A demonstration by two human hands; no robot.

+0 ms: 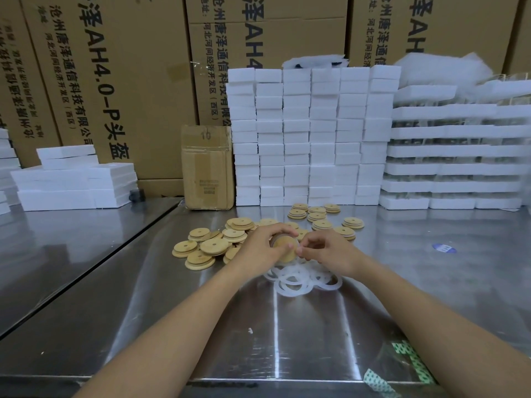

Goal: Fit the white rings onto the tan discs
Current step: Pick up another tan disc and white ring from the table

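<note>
Left hand (260, 244) gripping tan disc (283, 249), right hand (326, 248) pinching its edge

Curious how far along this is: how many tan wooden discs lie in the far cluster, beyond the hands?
8: three tan wooden discs along the back, two just nearer, one before those, two at the right. Others may hide behind the left hand.

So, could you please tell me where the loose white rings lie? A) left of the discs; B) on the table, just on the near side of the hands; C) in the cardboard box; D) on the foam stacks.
B: the rings lie heaped on the table, just nearer the person than the left hand and right hand, which hold a disc.
</note>
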